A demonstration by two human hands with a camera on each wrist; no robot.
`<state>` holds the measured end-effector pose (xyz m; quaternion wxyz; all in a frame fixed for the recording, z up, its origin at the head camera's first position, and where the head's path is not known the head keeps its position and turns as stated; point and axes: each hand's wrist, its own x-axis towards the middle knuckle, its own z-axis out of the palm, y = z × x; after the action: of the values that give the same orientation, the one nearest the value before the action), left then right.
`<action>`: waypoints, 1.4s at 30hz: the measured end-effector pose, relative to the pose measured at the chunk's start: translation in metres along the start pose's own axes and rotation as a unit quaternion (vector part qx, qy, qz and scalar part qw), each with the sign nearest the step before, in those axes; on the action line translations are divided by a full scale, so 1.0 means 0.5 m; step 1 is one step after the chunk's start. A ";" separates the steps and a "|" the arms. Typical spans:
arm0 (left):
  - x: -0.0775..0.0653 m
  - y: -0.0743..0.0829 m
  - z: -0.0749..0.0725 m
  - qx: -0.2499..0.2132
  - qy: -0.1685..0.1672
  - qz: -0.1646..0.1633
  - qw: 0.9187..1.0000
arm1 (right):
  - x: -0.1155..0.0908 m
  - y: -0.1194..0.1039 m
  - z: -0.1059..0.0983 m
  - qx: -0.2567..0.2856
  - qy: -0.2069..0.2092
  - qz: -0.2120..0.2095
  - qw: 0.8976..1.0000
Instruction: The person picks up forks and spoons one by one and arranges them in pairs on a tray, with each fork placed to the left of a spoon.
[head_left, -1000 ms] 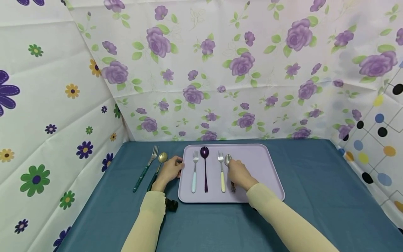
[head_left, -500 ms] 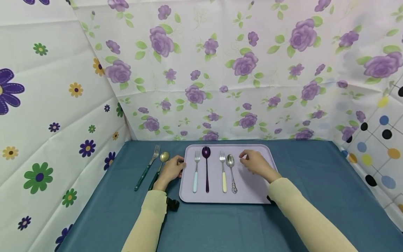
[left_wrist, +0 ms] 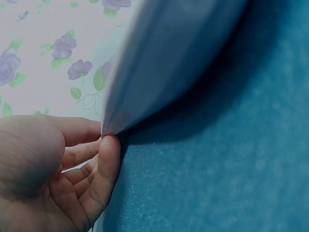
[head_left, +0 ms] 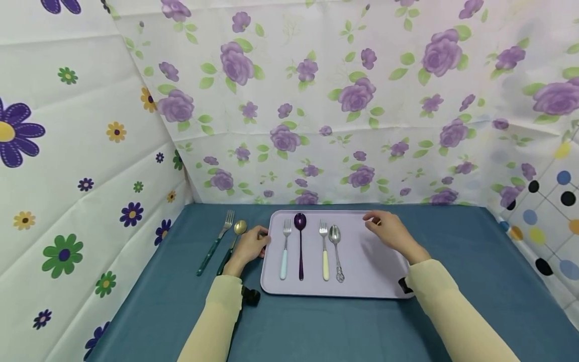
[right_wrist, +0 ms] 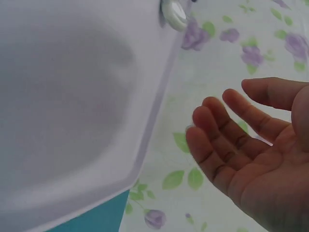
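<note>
A pale lilac tray (head_left: 362, 274) lies on the table with cutlery in a row. From left to right these are a fork with a light blue handle (head_left: 283, 261), a dark purple spoon (head_left: 300, 221), a fork with a yellow handle (head_left: 325, 264) and a silver spoon with an ornate handle (head_left: 335, 235). My left hand (head_left: 249, 245) pinches the tray's left rim; the left wrist view has thumb and finger meeting at that edge (left_wrist: 145, 72). Over the tray's right part hovers my right hand (head_left: 392, 232), fingers loosely bent and holding nothing.
Left of the tray, a green-handled fork (head_left: 212, 251) and a gold spoon (head_left: 239, 228) lie on the blue tablecloth (head_left: 325, 332); the left hand partly covers the spoon. Flowered cloth (head_left: 271, 100) hangs behind the table, with patterned sheets at both sides.
My right hand has let go of the silver spoon, leaving it on the tray, and moved right and slightly up. The left hand has stayed at the tray's edge.
</note>
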<state>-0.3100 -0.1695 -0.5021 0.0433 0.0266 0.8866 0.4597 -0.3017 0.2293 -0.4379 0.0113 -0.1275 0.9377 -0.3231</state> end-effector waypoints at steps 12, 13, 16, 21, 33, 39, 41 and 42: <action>0.003 -0.005 -0.002 -0.005 -0.001 -0.001 1.000 | -0.019 0.047 -0.032 0.030 0.007 -0.026 0.999; 0.003 -0.005 -0.002 -0.005 -0.001 -0.002 1.000 | -0.021 0.052 -0.035 0.030 0.008 -0.024 0.999; 0.003 -0.005 -0.005 -0.006 -0.003 -0.005 1.000 | -0.028 0.063 -0.046 0.032 0.009 -0.018 0.999; 0.002 -0.007 -0.008 -0.002 0.004 -0.010 1.000 | -0.036 0.081 -0.057 0.040 0.002 -0.012 0.999; 0.002 -0.004 -0.001 0.000 -0.002 -0.005 1.000 | -0.052 0.116 -0.071 0.053 -0.014 0.007 0.998; 0.001 0.000 -0.001 -0.005 -0.008 -0.012 1.000 | -0.058 0.131 -0.077 0.092 -0.025 0.034 0.995; 0.000 0.002 0.000 -0.005 -0.007 -0.016 1.000 | -0.061 0.137 -0.081 0.120 -0.034 0.045 0.991; 0.000 0.004 0.000 -0.006 -0.007 -0.018 1.000 | -0.062 0.140 -0.083 0.134 -0.040 0.053 0.989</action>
<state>-0.3100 -0.1682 -0.5006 0.0581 0.0135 0.8840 0.4637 -0.2922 0.3150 -0.4498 0.0828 -0.0880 0.8901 -0.4394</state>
